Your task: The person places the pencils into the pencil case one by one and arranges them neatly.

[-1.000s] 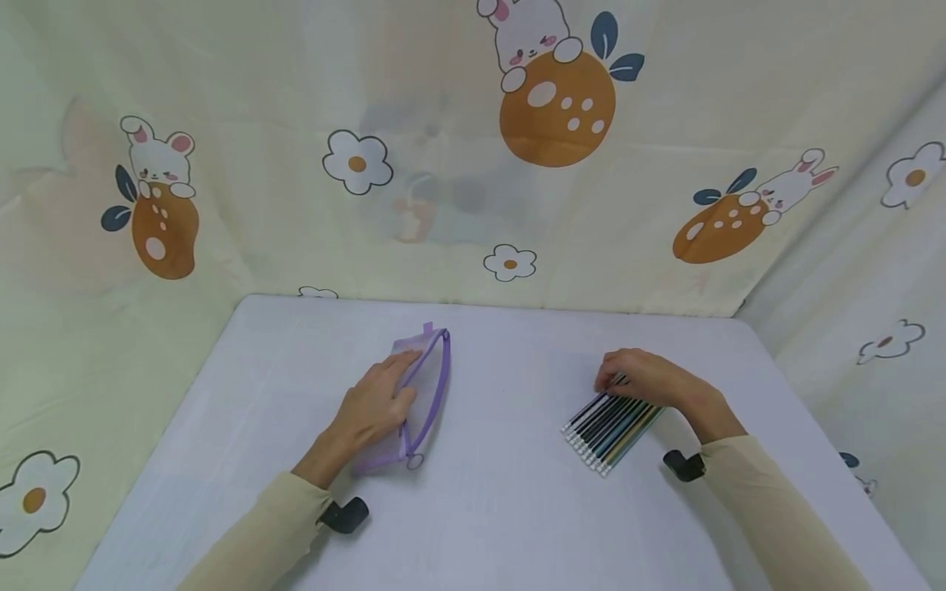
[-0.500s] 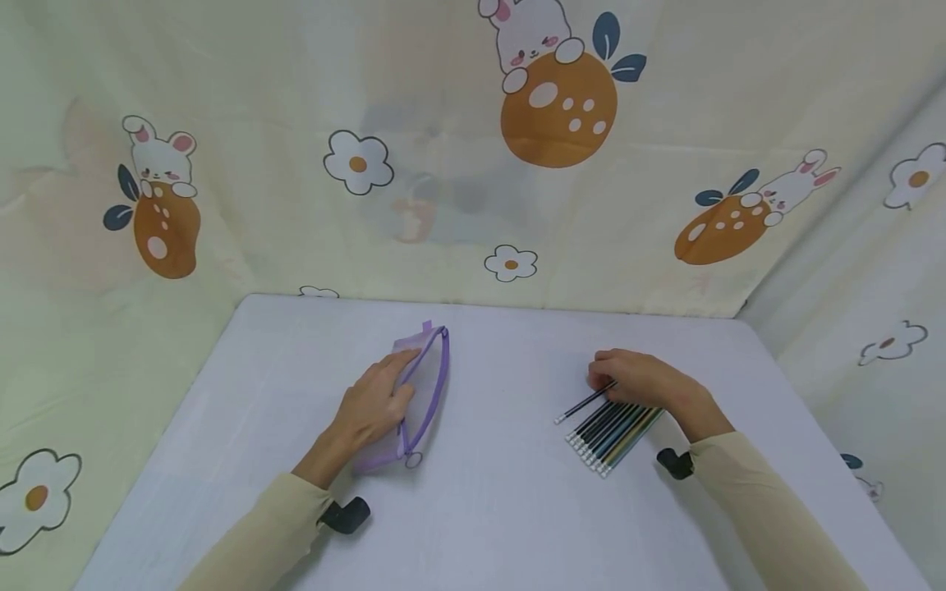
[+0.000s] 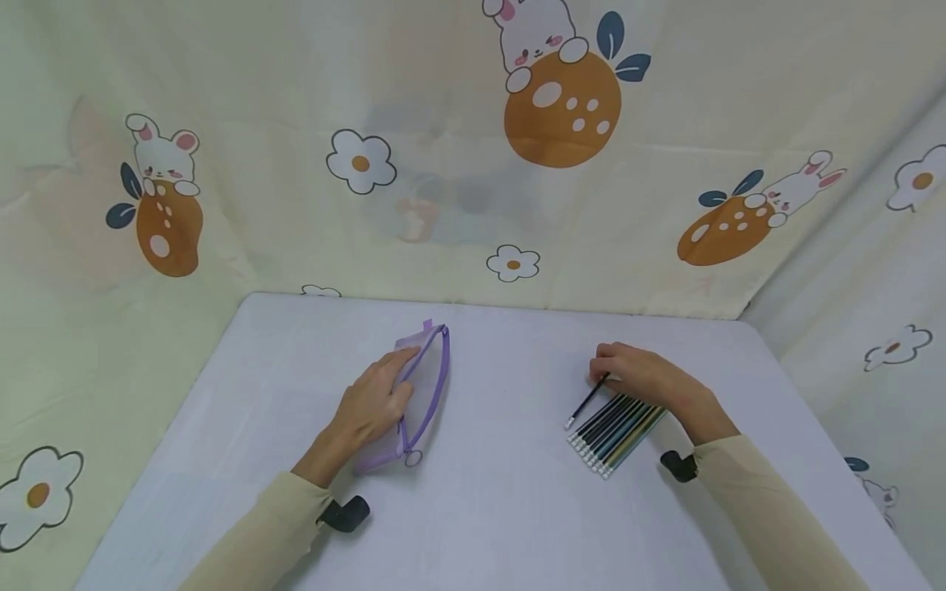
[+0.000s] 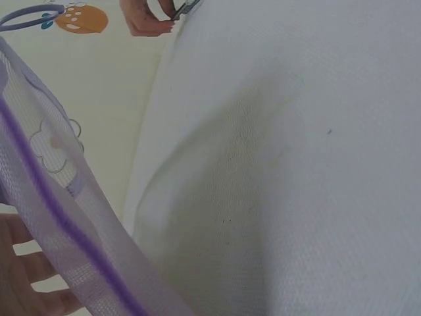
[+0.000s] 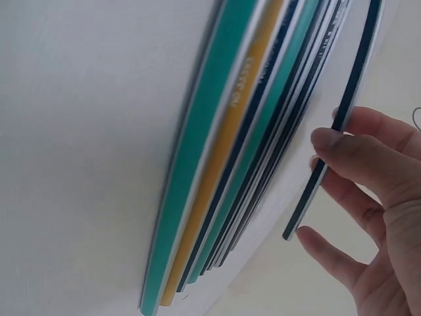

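Across the upper half of the head view hangs a big cream curtain [image 3: 443, 271] with bunnies and flowers on it. Below it is the white table [image 3: 502, 509]. Its back edge runs along the bottom of the curtain, its sides slant down to the lower corners, and its near edge is out of the frame. A wide stretch of white table lies between the two hands, through the middle of the frame.

Left of the middle, the left hand [image 3: 369, 404] pinches one side of the purple mesh pouch [image 3: 424, 398], fingers on one face and thumb on the other. The pouch's mouth gapes toward the right.

Right of the middle, a row of pencils [image 3: 617, 435] lies side by side, white ends toward the bottom of the frame. Over its top end, the right hand [image 3: 650, 377] pinches one dark pencil [image 3: 587, 400] between thumb and fingers. That pencil is just beside the row, with a gap showing in the right wrist view.

There, the yellow pencil [image 5: 223, 138] has pale letters, too blurry to read. Tiny white print on a dark one is too small to read. Smallest is a ring [image 3: 413, 459] at the pouch's lower end.
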A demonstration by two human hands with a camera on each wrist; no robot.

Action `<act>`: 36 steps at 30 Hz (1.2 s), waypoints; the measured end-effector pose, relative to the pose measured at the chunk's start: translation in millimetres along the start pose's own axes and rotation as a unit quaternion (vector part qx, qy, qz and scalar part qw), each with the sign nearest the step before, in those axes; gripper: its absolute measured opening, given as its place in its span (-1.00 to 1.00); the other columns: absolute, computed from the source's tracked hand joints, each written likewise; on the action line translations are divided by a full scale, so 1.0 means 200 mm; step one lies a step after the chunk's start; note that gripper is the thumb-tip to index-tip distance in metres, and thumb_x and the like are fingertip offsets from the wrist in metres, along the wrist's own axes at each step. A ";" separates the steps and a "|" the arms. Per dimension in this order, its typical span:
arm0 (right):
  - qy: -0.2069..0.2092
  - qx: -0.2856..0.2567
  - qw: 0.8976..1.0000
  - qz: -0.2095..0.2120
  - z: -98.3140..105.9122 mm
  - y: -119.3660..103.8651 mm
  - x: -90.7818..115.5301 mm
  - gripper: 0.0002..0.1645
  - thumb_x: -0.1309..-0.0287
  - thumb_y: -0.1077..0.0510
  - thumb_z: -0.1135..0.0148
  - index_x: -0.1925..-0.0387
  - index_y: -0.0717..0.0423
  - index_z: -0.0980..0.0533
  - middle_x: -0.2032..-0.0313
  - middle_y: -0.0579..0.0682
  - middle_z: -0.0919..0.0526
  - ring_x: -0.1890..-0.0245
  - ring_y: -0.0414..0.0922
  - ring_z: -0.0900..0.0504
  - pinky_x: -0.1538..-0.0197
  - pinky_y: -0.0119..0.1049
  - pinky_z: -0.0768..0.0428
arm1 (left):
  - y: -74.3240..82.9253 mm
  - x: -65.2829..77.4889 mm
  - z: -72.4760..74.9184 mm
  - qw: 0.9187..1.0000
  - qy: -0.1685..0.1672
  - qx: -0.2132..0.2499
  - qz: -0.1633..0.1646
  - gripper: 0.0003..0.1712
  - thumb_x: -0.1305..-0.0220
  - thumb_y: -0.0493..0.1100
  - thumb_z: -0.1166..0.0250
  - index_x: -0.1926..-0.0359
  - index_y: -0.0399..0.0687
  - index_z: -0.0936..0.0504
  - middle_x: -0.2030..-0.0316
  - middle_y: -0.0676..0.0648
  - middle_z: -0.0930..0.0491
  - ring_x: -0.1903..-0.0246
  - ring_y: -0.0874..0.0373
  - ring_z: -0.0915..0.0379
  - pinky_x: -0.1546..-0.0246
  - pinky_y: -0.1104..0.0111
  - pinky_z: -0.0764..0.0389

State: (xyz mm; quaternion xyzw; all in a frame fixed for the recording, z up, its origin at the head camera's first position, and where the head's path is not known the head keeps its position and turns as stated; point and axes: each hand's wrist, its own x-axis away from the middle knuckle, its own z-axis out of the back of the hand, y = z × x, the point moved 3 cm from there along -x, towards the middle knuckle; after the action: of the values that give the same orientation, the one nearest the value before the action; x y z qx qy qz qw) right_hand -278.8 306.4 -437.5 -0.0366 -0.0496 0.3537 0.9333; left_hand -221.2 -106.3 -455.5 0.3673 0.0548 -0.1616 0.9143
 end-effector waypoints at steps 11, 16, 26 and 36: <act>0.063 -0.087 0.994 0.018 0.05 -0.02 -0.01 -0.71 -0.08 0.38 -0.46 0.20 -0.01 -0.68 0.13 -0.14 -0.56 0.07 -0.15 -0.54 -0.06 -0.11 -0.65 | 0.00 0.00 0.00 1.000 0.000 -0.003 -0.002 -0.32 -0.31 -0.16 -0.03 -0.47 -0.08 -0.37 -0.43 -0.21 -0.37 -0.41 -0.20 -0.28 -0.25 -0.21 -0.40; 0.076 -0.123 0.990 0.007 0.07 -0.02 -0.03 -0.71 -0.12 0.37 -0.43 0.17 -0.02 -0.67 0.12 -0.17 -0.54 0.03 -0.19 -0.52 -0.10 -0.05 -0.63 | 0.00 0.01 0.01 1.000 -0.001 -0.002 0.001 -0.32 -0.31 -0.17 -0.03 -0.48 -0.07 -0.37 -0.43 -0.21 -0.37 -0.41 -0.20 -0.27 -0.24 -0.21 -0.40; 0.088 -0.125 0.988 -0.006 0.09 -0.05 -0.04 -0.72 -0.12 0.31 -0.46 0.14 -0.02 -0.67 0.11 -0.18 -0.56 0.01 -0.17 -0.50 -0.11 -0.06 -0.62 | 0.00 0.01 0.01 1.000 0.003 -0.003 -0.004 -0.31 -0.30 -0.16 -0.01 -0.46 -0.11 -0.38 -0.42 -0.22 -0.37 -0.41 -0.20 -0.27 -0.26 -0.20 -0.39; 0.121 -0.100 0.987 0.013 0.18 -0.12 -0.08 -0.71 -0.09 0.25 -0.50 0.15 -0.10 -0.68 0.10 -0.20 -0.58 -0.03 -0.17 -0.48 -0.13 -0.10 -0.61 | -0.01 0.01 0.01 1.000 0.000 0.020 -0.001 -0.32 -0.31 -0.16 0.03 -0.47 -0.11 -0.38 -0.41 -0.22 -0.39 -0.40 -0.20 -0.28 -0.28 -0.17 -0.39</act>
State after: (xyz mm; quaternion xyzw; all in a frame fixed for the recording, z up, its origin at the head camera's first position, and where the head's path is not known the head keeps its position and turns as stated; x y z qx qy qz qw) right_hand -278.9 278.4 -401.0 -0.1732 0.0291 0.3523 0.9193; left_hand -219.1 -109.5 -454.8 0.3854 0.0521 -0.1638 0.9066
